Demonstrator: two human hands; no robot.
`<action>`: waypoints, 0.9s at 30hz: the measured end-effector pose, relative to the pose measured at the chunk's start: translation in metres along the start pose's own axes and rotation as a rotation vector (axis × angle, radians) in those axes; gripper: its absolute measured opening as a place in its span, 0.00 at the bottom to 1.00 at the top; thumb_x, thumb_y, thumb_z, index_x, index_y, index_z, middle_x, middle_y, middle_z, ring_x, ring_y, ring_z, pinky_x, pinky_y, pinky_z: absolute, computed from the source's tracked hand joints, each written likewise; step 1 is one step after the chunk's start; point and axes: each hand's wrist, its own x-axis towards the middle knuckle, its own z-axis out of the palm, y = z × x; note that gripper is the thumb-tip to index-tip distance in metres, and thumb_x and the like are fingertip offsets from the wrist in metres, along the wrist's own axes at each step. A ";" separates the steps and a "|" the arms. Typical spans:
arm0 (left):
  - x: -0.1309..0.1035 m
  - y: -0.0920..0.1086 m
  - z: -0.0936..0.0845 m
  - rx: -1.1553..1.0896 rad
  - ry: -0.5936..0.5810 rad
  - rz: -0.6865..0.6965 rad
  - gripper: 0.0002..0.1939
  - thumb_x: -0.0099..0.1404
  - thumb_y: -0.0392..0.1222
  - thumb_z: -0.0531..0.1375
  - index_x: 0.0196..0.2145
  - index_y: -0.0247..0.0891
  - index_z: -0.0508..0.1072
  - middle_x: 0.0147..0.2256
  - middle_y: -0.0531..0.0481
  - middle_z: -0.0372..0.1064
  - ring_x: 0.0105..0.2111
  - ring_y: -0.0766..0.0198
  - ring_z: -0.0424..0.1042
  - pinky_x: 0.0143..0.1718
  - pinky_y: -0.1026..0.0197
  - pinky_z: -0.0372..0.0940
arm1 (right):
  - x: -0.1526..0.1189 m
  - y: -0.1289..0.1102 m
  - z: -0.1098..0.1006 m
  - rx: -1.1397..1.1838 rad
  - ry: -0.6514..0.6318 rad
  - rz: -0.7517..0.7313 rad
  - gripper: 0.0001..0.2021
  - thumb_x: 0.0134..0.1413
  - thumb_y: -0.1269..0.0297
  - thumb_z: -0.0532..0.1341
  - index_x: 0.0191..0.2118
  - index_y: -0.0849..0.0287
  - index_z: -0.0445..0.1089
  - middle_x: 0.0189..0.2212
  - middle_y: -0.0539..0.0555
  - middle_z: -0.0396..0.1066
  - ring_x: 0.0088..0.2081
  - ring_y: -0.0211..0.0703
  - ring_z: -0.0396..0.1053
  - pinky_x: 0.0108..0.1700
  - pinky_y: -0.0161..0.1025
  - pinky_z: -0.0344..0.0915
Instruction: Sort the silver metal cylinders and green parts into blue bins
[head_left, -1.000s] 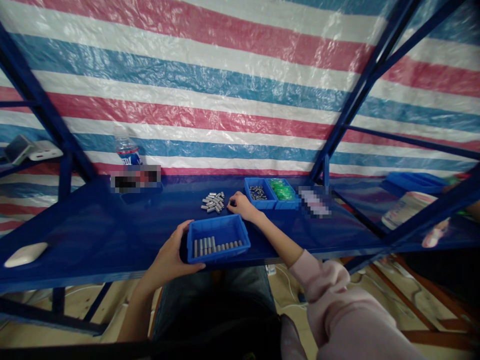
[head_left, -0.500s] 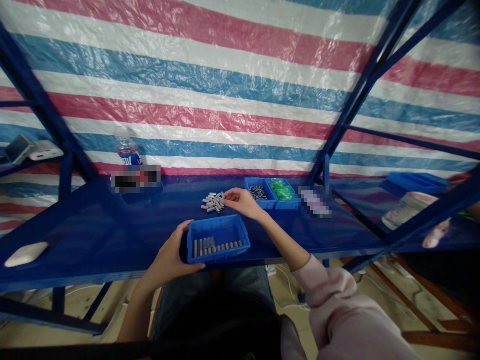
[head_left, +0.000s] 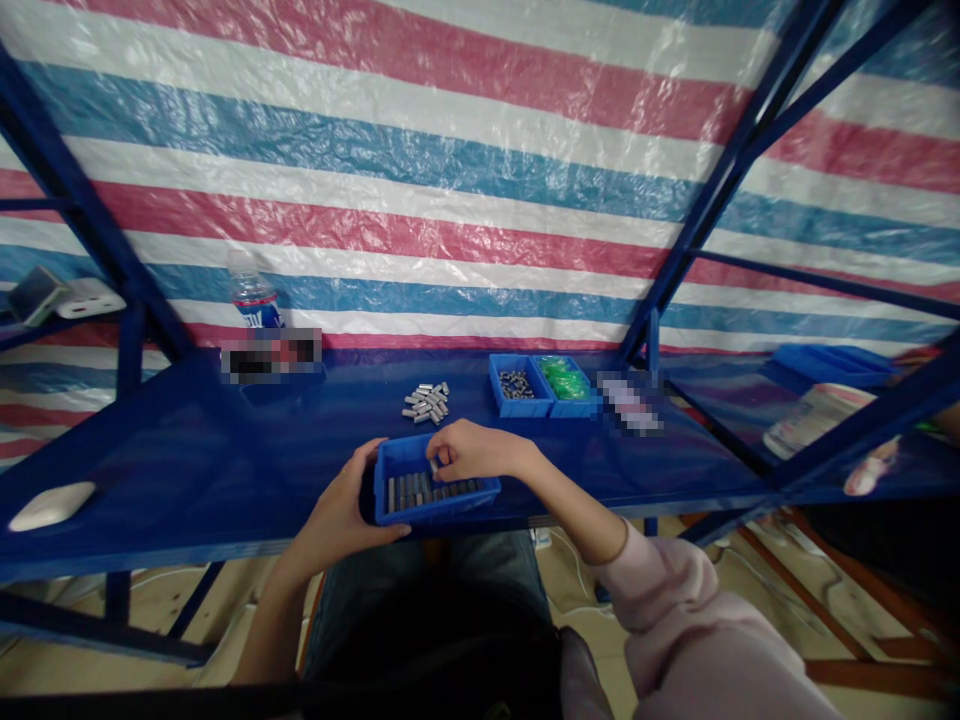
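A small blue plastic bin (head_left: 442,507) sits at the table's near edge, tilted towards me. My left hand (head_left: 339,512) grips its left end, thumb along the front and fingers at the back corner. Inside, several short silver metal cylinders (head_left: 409,490) stand side by side along the near wall. Over the bin's right half, my right hand (head_left: 476,452) is closed in a pinch, with a silver metal cylinder (head_left: 435,466) partly showing at its fingertips. The hand hides part of the row. Just behind the bin lies a loose pile of similar cylinders (head_left: 426,404).
Behind to the right stand a blue bin of small metal parts (head_left: 516,384) and another with green pieces (head_left: 562,380). A plastic bottle (head_left: 255,300) is at the back left, a white mouse-shaped object (head_left: 52,506) at the left edge. Blue frame posts (head_left: 720,190) rise at both sides.
My right hand has moved from the loose pile towards me into the bin, bringing a metal cylinder. My left hand and the bin have stayed in place.
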 end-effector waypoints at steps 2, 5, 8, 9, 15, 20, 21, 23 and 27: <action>0.000 -0.001 0.000 0.001 0.006 0.007 0.48 0.47 0.50 0.69 0.60 0.44 0.48 0.56 0.42 0.59 0.56 0.46 0.63 0.55 0.44 0.62 | 0.001 -0.001 0.002 -0.013 -0.020 0.023 0.11 0.50 0.67 0.64 0.39 0.66 0.75 0.29 0.52 0.73 0.29 0.37 0.68 0.29 0.30 0.59; 0.000 -0.001 0.000 0.008 0.013 0.007 0.48 0.47 0.50 0.69 0.60 0.44 0.49 0.56 0.42 0.59 0.56 0.46 0.63 0.55 0.44 0.62 | 0.002 -0.001 0.003 -0.007 -0.060 0.024 0.14 0.50 0.65 0.64 0.42 0.66 0.75 0.32 0.55 0.76 0.32 0.40 0.71 0.31 0.30 0.61; 0.000 0.000 0.000 0.003 0.003 0.001 0.48 0.48 0.50 0.69 0.60 0.44 0.48 0.56 0.42 0.59 0.56 0.47 0.63 0.55 0.44 0.62 | 0.000 0.000 0.003 -0.004 -0.076 0.021 0.13 0.52 0.69 0.60 0.43 0.67 0.75 0.33 0.56 0.77 0.32 0.40 0.72 0.31 0.30 0.61; 0.000 0.000 0.000 -0.001 0.000 -0.001 0.48 0.48 0.50 0.69 0.60 0.44 0.48 0.56 0.42 0.59 0.56 0.47 0.63 0.55 0.44 0.61 | 0.000 0.000 0.002 -0.025 -0.069 0.030 0.13 0.52 0.72 0.59 0.42 0.66 0.76 0.32 0.55 0.77 0.32 0.40 0.72 0.31 0.30 0.61; -0.001 0.001 0.000 -0.015 0.001 0.014 0.48 0.48 0.48 0.69 0.60 0.43 0.48 0.56 0.41 0.58 0.56 0.46 0.62 0.56 0.43 0.61 | 0.000 -0.002 0.002 -0.147 -0.050 0.079 0.11 0.48 0.76 0.60 0.38 0.63 0.77 0.31 0.54 0.77 0.31 0.40 0.72 0.29 0.30 0.59; 0.000 0.000 0.000 0.005 0.004 0.004 0.49 0.47 0.50 0.69 0.60 0.44 0.47 0.57 0.41 0.57 0.56 0.45 0.62 0.56 0.42 0.60 | 0.002 -0.002 0.004 -0.162 -0.047 0.072 0.08 0.51 0.69 0.63 0.37 0.62 0.77 0.31 0.55 0.77 0.31 0.42 0.72 0.28 0.31 0.57; 0.000 -0.001 0.000 0.009 0.002 0.003 0.49 0.47 0.50 0.69 0.60 0.45 0.47 0.57 0.41 0.56 0.57 0.45 0.61 0.56 0.42 0.60 | 0.002 -0.003 0.004 -0.167 -0.044 0.068 0.08 0.51 0.69 0.63 0.37 0.62 0.77 0.31 0.56 0.77 0.32 0.42 0.73 0.28 0.31 0.57; 0.000 -0.001 0.000 0.016 -0.004 0.005 0.49 0.48 0.50 0.69 0.61 0.45 0.46 0.57 0.41 0.56 0.57 0.46 0.61 0.56 0.43 0.60 | 0.002 -0.003 0.004 -0.168 -0.038 0.068 0.08 0.51 0.70 0.62 0.37 0.62 0.77 0.32 0.56 0.78 0.32 0.43 0.73 0.28 0.31 0.57; 0.000 0.000 0.000 0.024 0.000 0.008 0.48 0.48 0.51 0.69 0.60 0.44 0.47 0.57 0.41 0.56 0.57 0.45 0.61 0.56 0.43 0.61 | 0.001 -0.004 0.004 -0.154 -0.027 0.074 0.07 0.51 0.70 0.63 0.36 0.61 0.78 0.31 0.56 0.78 0.31 0.42 0.73 0.27 0.31 0.57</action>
